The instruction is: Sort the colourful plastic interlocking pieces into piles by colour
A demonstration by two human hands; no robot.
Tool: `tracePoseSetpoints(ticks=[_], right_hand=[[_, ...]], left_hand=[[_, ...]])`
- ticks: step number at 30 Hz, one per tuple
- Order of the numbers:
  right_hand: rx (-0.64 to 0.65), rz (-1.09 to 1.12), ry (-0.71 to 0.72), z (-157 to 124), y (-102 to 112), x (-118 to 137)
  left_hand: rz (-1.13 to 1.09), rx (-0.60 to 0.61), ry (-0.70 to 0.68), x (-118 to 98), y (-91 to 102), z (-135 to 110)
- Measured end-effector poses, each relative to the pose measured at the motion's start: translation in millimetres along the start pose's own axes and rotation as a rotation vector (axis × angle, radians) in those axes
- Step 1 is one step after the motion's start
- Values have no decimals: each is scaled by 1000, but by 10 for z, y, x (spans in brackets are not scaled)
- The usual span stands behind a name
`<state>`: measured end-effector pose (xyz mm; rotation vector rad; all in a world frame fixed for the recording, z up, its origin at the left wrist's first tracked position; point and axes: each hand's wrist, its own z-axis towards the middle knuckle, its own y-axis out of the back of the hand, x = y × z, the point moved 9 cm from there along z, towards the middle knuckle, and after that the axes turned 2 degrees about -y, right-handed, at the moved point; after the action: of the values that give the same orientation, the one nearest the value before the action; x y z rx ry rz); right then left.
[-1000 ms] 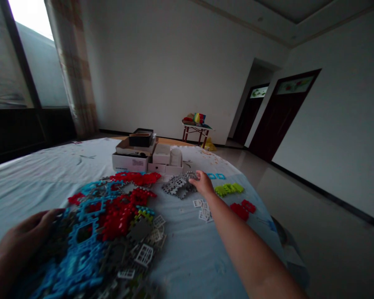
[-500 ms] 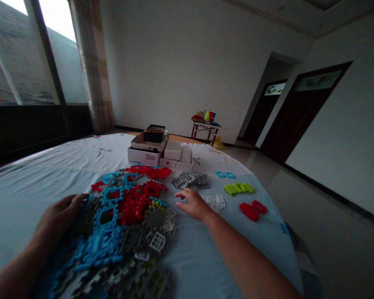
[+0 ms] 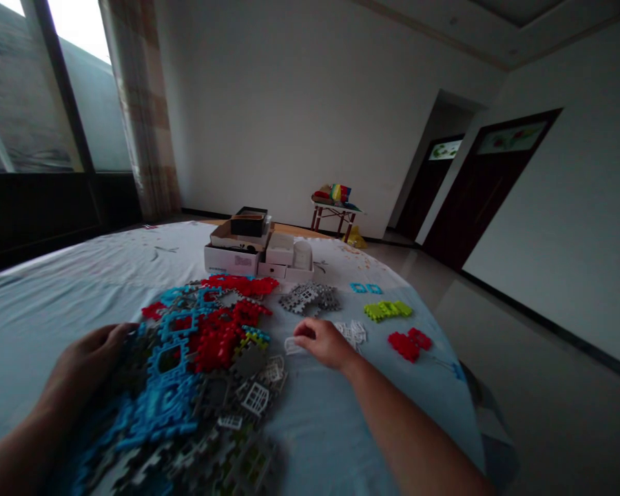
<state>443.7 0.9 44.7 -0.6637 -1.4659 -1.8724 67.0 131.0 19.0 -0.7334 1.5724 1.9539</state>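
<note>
A large mixed heap of interlocking plastic building tiles lies before me, with blue tiles [image 3: 168, 399], red tiles [image 3: 220, 337] and dark grey tiles [image 3: 214, 393]. My left hand [image 3: 90, 358] rests along the heap's left edge, its fingers stretched out and partly lost in shadow. To the right of the heap, my right hand [image 3: 323, 341] pinches a white window-frame piece [image 3: 293, 346] between thumb and fingers, just above the cloth. Just beyond that hand sits a small pile of white window pieces [image 3: 355, 333]. More white window pieces [image 3: 255, 398] lie on the heap's near right side.
Separate groups of grey tiles [image 3: 310, 298], blue square frames [image 3: 366, 288], lime green tiles [image 3: 387, 310] and red pieces [image 3: 410, 344] lie on the tablecloth [image 3: 335, 420]. Open boxes [image 3: 232, 260] stand at the back. A small side table [image 3: 335, 205] is farther off.
My right hand has closed from spread fingers to a pinch and now holds a white window-frame piece. The left hand stays by the heap. The view has shifted slightly.
</note>
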Motion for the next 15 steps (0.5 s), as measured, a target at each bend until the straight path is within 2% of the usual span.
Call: tracePoseSetpoints(ticks=[3,6,9,12,15], right_hand=[[-108,34,-34,-85,365,-126],[-196,40,-71,-184,679,-334],[-326,-22,-95,-284,899,-516],[-405,-96,-87,-339,915,-535],[-352,-117,-16,-326,697,-346]], left_hand=[[-62,62,97,46,-44,-32],[-54,64,111,50,-46,-39],[-61,62,121,45,-48,-46],[-24,36,111,6,-15,-57],[-24,35,105,-23,-8,-66]])
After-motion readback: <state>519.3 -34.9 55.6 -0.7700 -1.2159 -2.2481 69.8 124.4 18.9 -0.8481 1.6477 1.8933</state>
